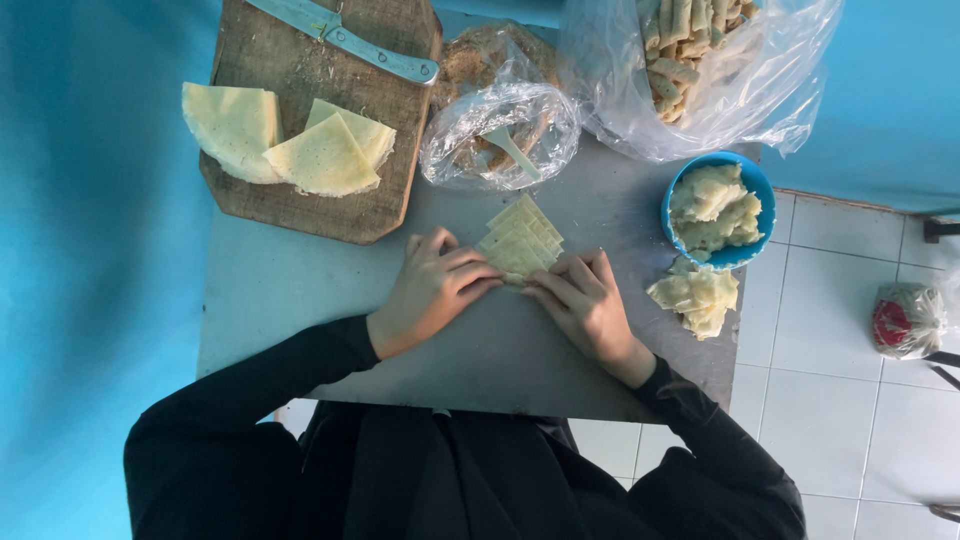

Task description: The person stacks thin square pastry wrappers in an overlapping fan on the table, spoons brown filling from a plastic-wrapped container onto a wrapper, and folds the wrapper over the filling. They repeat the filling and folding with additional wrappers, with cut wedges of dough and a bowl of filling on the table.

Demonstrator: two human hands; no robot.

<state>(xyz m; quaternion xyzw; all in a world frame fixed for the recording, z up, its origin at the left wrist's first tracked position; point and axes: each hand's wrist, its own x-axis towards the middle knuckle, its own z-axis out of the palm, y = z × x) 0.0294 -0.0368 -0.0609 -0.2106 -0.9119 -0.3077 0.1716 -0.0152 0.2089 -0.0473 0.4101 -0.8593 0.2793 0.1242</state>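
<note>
Pastry wrapper (520,240), a pale folded sheet, lies on the worktop (300,290) between both hands, its long axis running away from the person toward the plastic bag (500,130). Left hand (435,285) and right hand (585,300) pinch its near end with curled fingertips, equally close.

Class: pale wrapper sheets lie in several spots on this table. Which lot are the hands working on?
The small stack at the table's middle, held by both hands; the others lie untouched on the wooden board.

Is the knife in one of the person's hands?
No, the knife lies on the wooden board, while both hands fold a pastry sheet.
</note>
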